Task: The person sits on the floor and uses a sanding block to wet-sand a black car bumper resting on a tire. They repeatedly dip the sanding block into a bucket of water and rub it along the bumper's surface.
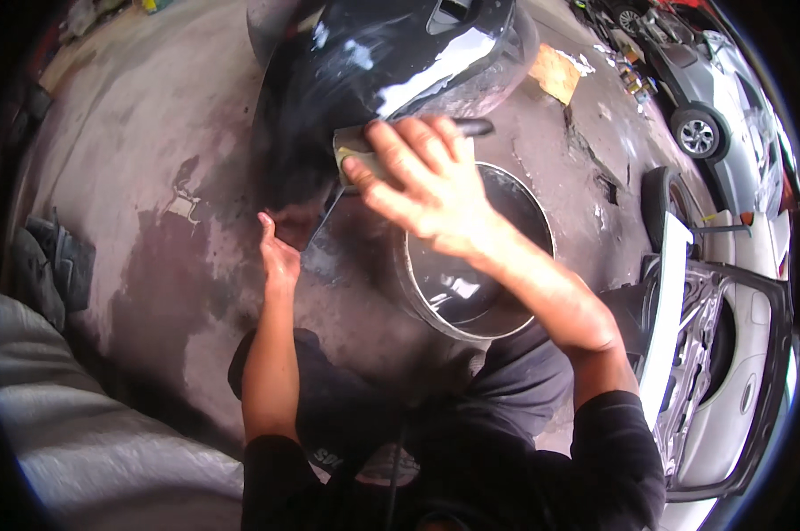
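Note:
A glossy black curved car body panel (329, 62), likely a bumper, spans the top middle, with pale smears and bright reflections on it. My right hand (431, 181) is closed on a flat greyish-beige pad (351, 146), pressing it against the panel near its close edge. The pad looks like a sanding pad, though the fingers cover much of it. Lower down on the left, my left hand (280, 257) holds the panel's near corner, thumb up and the other fingers hidden behind it. A round bucket (409, 288) holding dark liquid stands below my right forearm.
Wet patches darken the concrete floor (165, 283). On the right lean a removed car door (745, 398) and a tyre (654, 208), with a silver car (727, 106) behind. A grey sheet (90, 425) covers something at lower left. Cardboard (556, 75) lies beyond the panel.

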Available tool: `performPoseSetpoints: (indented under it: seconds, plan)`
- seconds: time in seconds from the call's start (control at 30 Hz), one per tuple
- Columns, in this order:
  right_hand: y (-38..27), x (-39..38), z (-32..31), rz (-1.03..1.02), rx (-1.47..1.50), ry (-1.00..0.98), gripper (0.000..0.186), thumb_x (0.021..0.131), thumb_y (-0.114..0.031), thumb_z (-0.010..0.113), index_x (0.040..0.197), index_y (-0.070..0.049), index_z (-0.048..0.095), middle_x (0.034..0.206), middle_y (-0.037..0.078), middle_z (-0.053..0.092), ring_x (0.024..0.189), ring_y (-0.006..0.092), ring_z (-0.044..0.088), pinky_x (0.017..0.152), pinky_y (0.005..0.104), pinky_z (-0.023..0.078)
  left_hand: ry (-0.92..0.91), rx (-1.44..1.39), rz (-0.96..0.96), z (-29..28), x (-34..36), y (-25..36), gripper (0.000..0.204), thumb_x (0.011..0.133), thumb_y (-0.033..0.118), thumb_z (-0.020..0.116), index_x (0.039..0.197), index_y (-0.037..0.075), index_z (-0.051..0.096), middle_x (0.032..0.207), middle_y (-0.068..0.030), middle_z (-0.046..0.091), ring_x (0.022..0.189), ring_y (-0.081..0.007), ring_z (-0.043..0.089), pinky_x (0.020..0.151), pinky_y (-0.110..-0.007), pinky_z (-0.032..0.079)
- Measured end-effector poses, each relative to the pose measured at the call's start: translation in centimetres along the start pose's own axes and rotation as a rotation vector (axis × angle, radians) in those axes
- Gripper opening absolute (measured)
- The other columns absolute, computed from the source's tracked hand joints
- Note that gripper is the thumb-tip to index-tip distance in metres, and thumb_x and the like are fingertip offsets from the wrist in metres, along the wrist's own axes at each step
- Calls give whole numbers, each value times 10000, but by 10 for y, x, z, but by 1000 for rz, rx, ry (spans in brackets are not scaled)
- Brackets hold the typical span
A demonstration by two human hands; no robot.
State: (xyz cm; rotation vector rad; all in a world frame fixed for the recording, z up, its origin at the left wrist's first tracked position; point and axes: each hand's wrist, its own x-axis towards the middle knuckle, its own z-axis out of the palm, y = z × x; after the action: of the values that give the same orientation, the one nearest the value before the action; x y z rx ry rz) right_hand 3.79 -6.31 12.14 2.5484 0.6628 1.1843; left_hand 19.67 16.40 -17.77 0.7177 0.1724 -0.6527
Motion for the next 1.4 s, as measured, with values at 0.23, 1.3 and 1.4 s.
performPoseSetpoints:
  seconds: [0.23, 1.3, 1.4]
  plan:
    - [26, -6, -9, 213, -74, 132, 525, 728, -232, 785, 1233, -111, 712, 1292, 202, 668, 1136, 367, 654, 927, 533, 511, 19, -36, 18, 8, 13, -16, 580, 1000, 644, 669, 1278, 135, 665, 1379, -52, 690, 1357, -235, 608, 1210, -450, 433]
    - [31, -6, -17, 243, -100, 99, 661, 630, -314, 889, 1234, -110, 714, 1328, 220, 649, 1153, 424, 630, 939, 546, 520, 27, -53, -34, 10, 3, -3, 759, 998, 638, 687, 1530, 117, 539, 1512, -68, 599, 1433, -243, 540, 1251, -472, 378]
    - [-7, 4, 6, 45, -31, 50, 415, 781, -209, 706, 1186, -117, 707, 1225, 173, 658, 1090, 353, 651, 873, 511, 528, 42, 9, -10, 6, 1, 0, 684, 1006, 653, 652, 1476, 161, 576, 1485, -68, 629, 1430, -253, 558, 1228, -504, 418]
